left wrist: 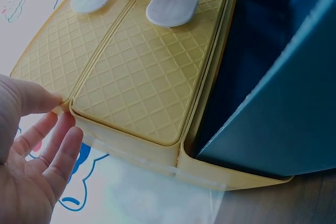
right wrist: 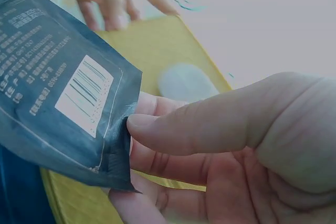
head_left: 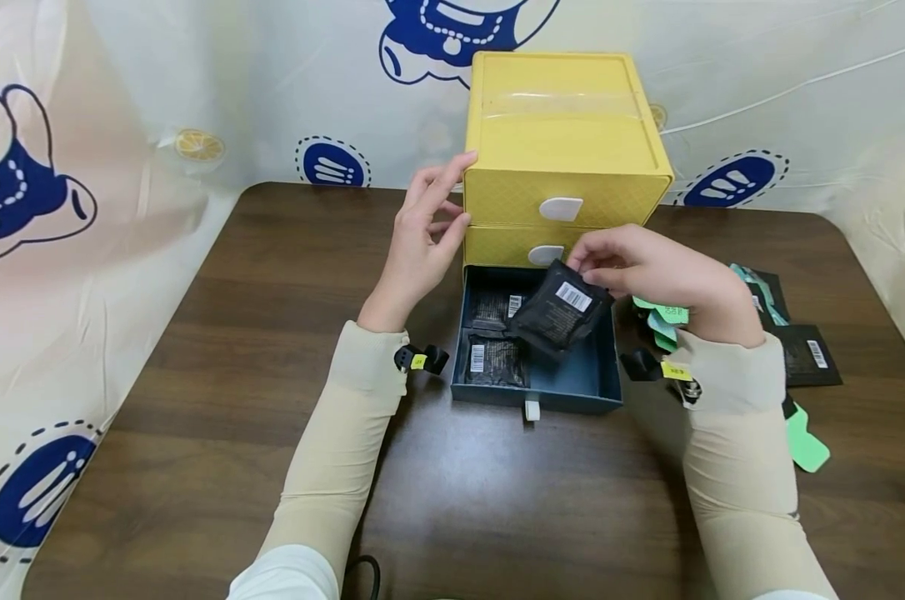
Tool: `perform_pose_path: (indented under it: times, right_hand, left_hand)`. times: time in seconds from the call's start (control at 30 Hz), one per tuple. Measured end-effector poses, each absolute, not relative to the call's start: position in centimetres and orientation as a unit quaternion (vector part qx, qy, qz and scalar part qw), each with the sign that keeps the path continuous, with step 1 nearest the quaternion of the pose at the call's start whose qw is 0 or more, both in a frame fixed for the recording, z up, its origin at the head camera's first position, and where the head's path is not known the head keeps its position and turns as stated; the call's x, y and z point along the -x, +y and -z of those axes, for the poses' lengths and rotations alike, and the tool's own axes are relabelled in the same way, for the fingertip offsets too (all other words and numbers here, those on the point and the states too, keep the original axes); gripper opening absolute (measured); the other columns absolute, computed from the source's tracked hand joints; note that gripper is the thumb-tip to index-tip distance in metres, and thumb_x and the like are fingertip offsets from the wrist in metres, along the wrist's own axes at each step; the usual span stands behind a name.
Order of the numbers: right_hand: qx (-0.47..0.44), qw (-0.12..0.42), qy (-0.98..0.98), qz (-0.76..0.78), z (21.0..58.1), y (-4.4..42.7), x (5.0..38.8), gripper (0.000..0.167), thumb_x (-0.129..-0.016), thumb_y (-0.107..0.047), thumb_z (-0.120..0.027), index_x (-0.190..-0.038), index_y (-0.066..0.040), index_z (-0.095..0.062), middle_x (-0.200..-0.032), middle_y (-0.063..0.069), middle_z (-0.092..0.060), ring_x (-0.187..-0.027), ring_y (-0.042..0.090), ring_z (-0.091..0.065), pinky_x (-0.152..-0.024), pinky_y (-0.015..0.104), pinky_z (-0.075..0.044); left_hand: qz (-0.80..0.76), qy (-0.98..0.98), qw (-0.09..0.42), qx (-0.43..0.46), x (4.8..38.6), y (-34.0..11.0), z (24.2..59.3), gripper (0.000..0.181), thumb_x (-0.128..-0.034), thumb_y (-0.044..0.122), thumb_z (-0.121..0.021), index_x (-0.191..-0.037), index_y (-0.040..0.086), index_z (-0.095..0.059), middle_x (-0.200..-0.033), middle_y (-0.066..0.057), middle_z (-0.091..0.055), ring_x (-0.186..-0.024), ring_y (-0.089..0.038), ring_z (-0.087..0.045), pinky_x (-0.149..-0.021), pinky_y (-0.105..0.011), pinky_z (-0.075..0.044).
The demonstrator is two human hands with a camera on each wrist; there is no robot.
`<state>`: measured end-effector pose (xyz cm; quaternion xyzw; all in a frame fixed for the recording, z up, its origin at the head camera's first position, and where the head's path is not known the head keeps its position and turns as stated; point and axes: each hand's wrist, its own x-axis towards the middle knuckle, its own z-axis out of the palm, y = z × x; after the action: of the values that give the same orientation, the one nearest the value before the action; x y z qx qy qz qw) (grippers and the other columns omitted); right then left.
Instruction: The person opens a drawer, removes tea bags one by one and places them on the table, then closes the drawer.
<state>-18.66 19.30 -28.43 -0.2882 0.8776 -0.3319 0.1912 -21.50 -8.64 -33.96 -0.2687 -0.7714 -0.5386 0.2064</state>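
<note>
My right hand [head_left: 632, 262] pinches a black sachet [head_left: 561, 308] with a white barcode label by its edge, thumb on the printed face. It hangs tilted over the pulled-out dark blue drawer [head_left: 587, 404]. Inside lie more black sachets [head_left: 495, 361] on the left side, one partly hidden by the held one. Above that drawer stands a yellow drawer box [head_left: 565, 125] with white tabs on its two upper fronts. My left hand [head_left: 426, 237] rests against the box's left front corner, its thumb [left wrist: 39, 98] touching the edge and the other fingers fairly straight.
Right of the drawer, black packets [head_left: 808, 357] and green pieces [head_left: 807, 439] lie on the dark wooden table [head_left: 272, 392], some hidden under my right wrist. A printed sheet [head_left: 235, 100] hangs behind the box. A black cable [head_left: 370, 575] shows at the table's front.
</note>
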Motion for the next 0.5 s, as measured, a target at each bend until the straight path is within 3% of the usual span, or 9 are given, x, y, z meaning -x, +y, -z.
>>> perform_pose_path:
  times: [0.23,0.37,0.5]
  right_hand:
    - [0.224,0.14,0.897,0.355,28.9,23.8,17.4,0.018,-0.099,-0.001,-0.054,-0.114,-0.003,-0.063,-0.098,0.004,-0.066,-0.081,0.012,-0.059,-0.067,0.02,-0.054]
    - [0.177,0.107,0.901,0.381,29.4,26.9,16.7,0.017,-0.099,0.0,-0.053,-0.113,-0.003,-0.062,-0.092,-0.008,-0.067,-0.077,0.011,-0.062,-0.064,0.022,-0.055]
    - [0.118,0.076,0.906,0.399,29.7,29.8,16.1,0.017,-0.1,-0.002,-0.052,-0.11,-0.011,-0.064,-0.089,-0.013,-0.066,-0.075,0.008,-0.062,-0.062,0.018,-0.056]
  left_hand:
    - [0.536,-0.775,0.202,0.267,21.5,-8.6,33.9,0.052,-0.096,-0.004,-0.055,-0.146,0.012,-0.049,-0.131,-0.014,-0.047,-0.095,-0.024,-0.061,-0.083,-0.037,-0.062]
    - [0.534,-0.776,0.202,0.269,21.4,-8.6,33.9,0.052,-0.0962,-0.003,-0.055,-0.146,0.012,-0.049,-0.131,-0.014,-0.047,-0.095,-0.024,-0.061,-0.083,-0.038,-0.062]
    - [0.531,-0.777,0.203,0.27,21.4,-8.6,33.9,0.052,-0.0963,-0.003,-0.056,-0.146,0.012,-0.049,-0.131,-0.014,-0.047,-0.095,-0.023,-0.06,-0.084,-0.038,-0.062]
